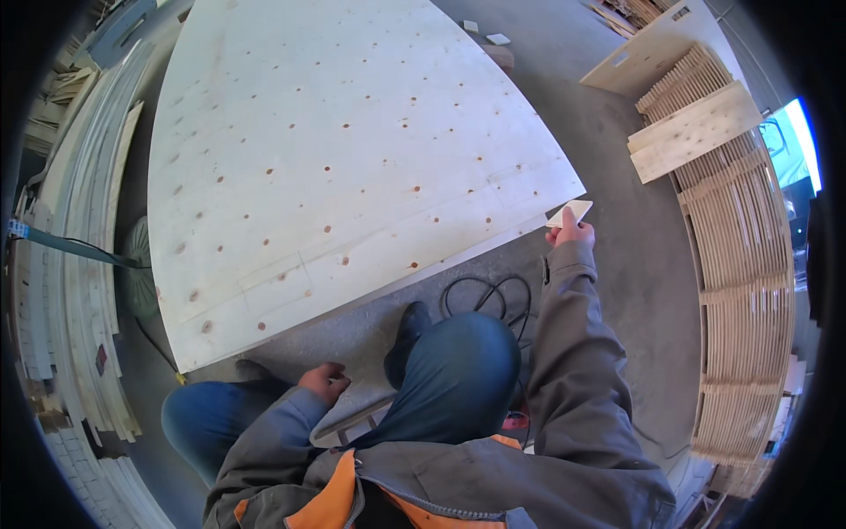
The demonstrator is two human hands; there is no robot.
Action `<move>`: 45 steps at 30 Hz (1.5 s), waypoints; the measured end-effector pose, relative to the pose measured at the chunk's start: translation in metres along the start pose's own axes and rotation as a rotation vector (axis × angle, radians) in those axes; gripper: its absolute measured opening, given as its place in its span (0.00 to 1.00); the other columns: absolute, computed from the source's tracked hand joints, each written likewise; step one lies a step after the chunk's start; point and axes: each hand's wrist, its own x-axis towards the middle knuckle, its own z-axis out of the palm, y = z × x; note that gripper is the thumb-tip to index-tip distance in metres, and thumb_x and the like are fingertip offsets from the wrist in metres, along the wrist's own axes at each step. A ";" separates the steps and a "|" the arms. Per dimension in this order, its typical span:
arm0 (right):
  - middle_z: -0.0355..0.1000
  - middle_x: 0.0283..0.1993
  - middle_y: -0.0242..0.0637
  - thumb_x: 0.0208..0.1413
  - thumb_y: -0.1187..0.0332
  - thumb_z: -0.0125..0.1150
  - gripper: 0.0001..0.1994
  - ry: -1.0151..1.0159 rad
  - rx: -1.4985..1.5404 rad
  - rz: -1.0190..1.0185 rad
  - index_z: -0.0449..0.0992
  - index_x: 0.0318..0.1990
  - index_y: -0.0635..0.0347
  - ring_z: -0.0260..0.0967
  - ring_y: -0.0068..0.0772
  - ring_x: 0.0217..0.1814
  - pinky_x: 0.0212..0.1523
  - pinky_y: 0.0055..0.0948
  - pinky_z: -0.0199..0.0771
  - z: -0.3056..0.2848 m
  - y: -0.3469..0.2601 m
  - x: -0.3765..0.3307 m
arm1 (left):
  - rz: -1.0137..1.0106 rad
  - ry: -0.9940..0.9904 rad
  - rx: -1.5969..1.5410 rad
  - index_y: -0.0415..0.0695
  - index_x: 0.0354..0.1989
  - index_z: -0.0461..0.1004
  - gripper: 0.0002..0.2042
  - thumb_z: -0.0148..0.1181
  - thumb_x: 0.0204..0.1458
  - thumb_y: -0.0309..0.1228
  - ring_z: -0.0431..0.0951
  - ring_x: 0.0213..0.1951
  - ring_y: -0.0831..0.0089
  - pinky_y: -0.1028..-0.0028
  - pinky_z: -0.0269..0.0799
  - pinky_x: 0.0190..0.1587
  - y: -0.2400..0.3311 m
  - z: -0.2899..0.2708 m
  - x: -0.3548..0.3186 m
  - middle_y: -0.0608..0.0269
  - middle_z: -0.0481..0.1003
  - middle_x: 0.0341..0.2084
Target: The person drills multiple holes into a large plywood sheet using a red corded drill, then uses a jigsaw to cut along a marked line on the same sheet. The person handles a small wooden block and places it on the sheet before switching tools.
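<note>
A workshop with a grey concrete floor point(630, 291) surrounds a broad, pale plywood sheet point(370, 132) dotted with brown knots. Long boards point(84, 291) are stacked beyond the sheet's left edge. A green pole point(75, 245) crosses them toward a rounded grey-green object point(138, 278) near that edge. By the near left corner, a yellow-tipped piece point(181, 379) lies low. Well apart from the right edge, a tall stack of wooden slats point(736, 291) takes up that side, with a short wide board point(696, 132) lying across it and a panel with cut-outs point(656, 53) behind. Two small pale blocks point(498, 39) are on the floor past the far part of the right edge.

The right hand point(570, 233) pinches a small, pale, slanted wooden piece point(571, 212) just beside the sheet's near right corner; whether the two touch cannot be told. The left hand point(326, 383) is half-open, fingers loosely curled, between the knees and short of the near edge. Black cable point(504, 284) loops over the floor between that edge and the right knee point(471, 361), in the way underfoot. A red object point(518, 418) is partly hidden beside the right leg.
</note>
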 end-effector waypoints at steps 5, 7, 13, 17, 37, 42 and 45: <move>0.73 0.42 0.49 0.64 0.67 0.63 0.18 -0.070 0.314 -0.069 0.66 0.51 0.70 0.73 0.36 0.32 0.31 0.38 0.84 0.013 -0.001 -0.018 | 0.010 -0.026 -0.009 0.40 0.55 0.79 0.22 0.69 0.54 0.38 0.83 0.46 0.55 0.62 0.78 0.53 0.005 -0.001 0.004 0.48 0.83 0.46; 0.73 0.45 0.51 0.63 0.68 0.63 0.18 -0.147 0.356 -0.061 0.66 0.53 0.71 0.74 0.38 0.34 0.34 0.41 0.85 0.026 -0.005 -0.027 | 0.016 -0.027 -0.014 0.40 0.55 0.79 0.22 0.69 0.54 0.38 0.83 0.46 0.55 0.62 0.78 0.53 0.001 -0.001 0.004 0.48 0.83 0.46; 0.74 0.54 0.53 0.66 0.70 0.61 0.22 -0.760 0.469 0.063 0.64 0.62 0.72 0.78 0.47 0.51 0.50 0.42 0.83 0.087 -0.056 -0.056 | 0.049 -0.045 -0.035 0.39 0.55 0.79 0.22 0.69 0.54 0.38 0.84 0.47 0.55 0.62 0.78 0.53 -0.003 -0.004 0.005 0.46 0.82 0.46; 0.75 0.57 0.53 0.68 0.69 0.60 0.22 -1.059 0.154 0.150 0.64 0.64 0.71 0.79 0.46 0.53 0.50 0.41 0.82 0.090 -0.058 -0.091 | 0.084 -0.037 0.006 0.38 0.55 0.79 0.22 0.69 0.54 0.38 0.84 0.47 0.54 0.62 0.78 0.53 -0.012 -0.004 0.007 0.46 0.83 0.45; 0.78 0.28 0.39 0.59 0.65 0.68 0.09 0.164 -0.681 0.667 0.81 0.37 0.63 0.77 0.33 0.26 0.24 0.36 0.78 -0.457 0.399 -0.107 | -0.037 -0.153 -0.164 0.36 0.55 0.78 0.20 0.68 0.55 0.32 0.83 0.40 0.66 0.68 0.78 0.47 -0.060 0.028 0.033 0.51 0.83 0.39; 0.78 0.27 0.39 0.58 0.59 0.69 0.14 -0.035 -0.499 0.776 0.81 0.38 0.63 0.76 0.34 0.23 0.23 0.35 0.77 -0.359 0.391 -0.192 | -0.085 -0.106 -0.145 0.36 0.57 0.76 0.21 0.67 0.56 0.30 0.82 0.41 0.67 0.68 0.78 0.48 -0.072 0.006 0.015 0.52 0.83 0.41; 0.78 0.26 0.39 0.58 0.53 0.69 0.18 -0.093 -0.523 0.870 0.82 0.39 0.63 0.76 0.34 0.22 0.23 0.35 0.76 -0.362 0.418 -0.211 | -0.096 -0.139 -0.147 0.36 0.59 0.74 0.21 0.66 0.58 0.29 0.81 0.40 0.67 0.68 0.79 0.45 -0.072 0.010 0.012 0.53 0.81 0.43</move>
